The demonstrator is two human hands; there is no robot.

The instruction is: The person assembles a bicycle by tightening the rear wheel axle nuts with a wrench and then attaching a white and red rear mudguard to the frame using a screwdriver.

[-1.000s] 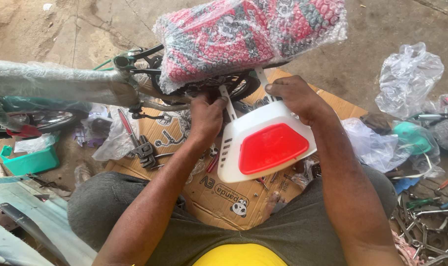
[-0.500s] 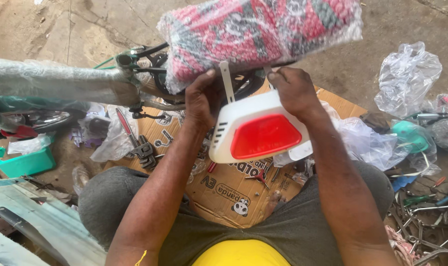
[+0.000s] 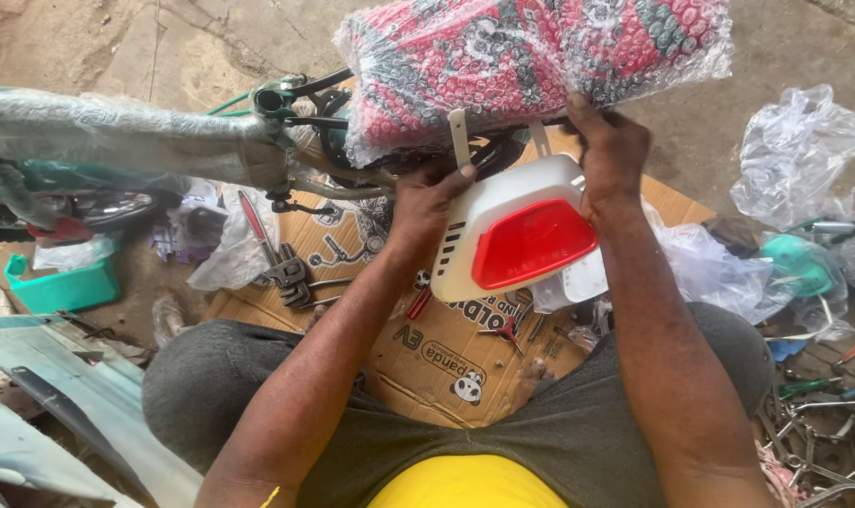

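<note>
Little room under the bubble-wrapped seat (image 3: 531,61): the white-and-red reflector housing (image 3: 517,235) fills the gap between both hands; the wrapped bicycle frame (image 3: 117,132) bars the left; pliers (image 3: 277,259) and loose tools litter the cardboard (image 3: 446,357); crumpled plastic bags (image 3: 794,155) crowd the right; bare ground lies open beyond the seat.

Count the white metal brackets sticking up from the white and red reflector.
2. One bracket rises from the reflector on its left side, beside the left hand. The other bracket rises nearer the right hand. Their upper ends disappear under the bubble-wrapped seat.
</note>
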